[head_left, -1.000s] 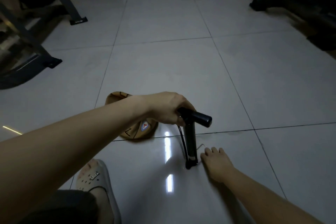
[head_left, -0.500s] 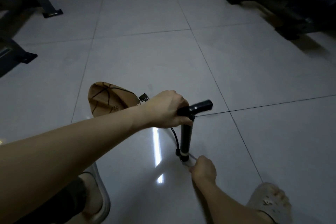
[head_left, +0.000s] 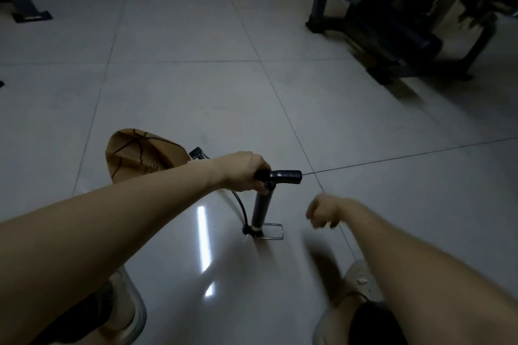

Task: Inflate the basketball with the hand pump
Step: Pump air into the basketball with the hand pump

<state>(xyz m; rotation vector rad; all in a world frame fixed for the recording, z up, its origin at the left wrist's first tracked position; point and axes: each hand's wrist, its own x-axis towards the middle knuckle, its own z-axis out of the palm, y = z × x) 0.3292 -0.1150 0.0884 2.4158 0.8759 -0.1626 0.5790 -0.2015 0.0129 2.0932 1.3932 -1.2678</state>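
Pumping looks barely begun. The right hand (head_left: 322,211) hangs just beside the wire foot (head_left: 274,231) of the hand pump (head_left: 262,209), fingers loosely curled, holding nothing. The hand pump stands upright on the tiled floor (head_left: 196,92); the left hand (head_left: 244,171) grips its handle (head_left: 284,176) from above. Beyond the forearm the basketball (head_left: 140,157) lies flat and crumpled, so nearly all the inflating remains.

The glossy grey tiled floor (head_left: 364,199) carries the flattened basketball (head_left: 140,157), and the hand pump (head_left: 262,210) stands upright on its wire foot (head_left: 276,232) near it. My left shoe (head_left: 131,314) and right shoe (head_left: 356,280) rest closest to me, and a dark equipment frame (head_left: 392,33) stands far right.
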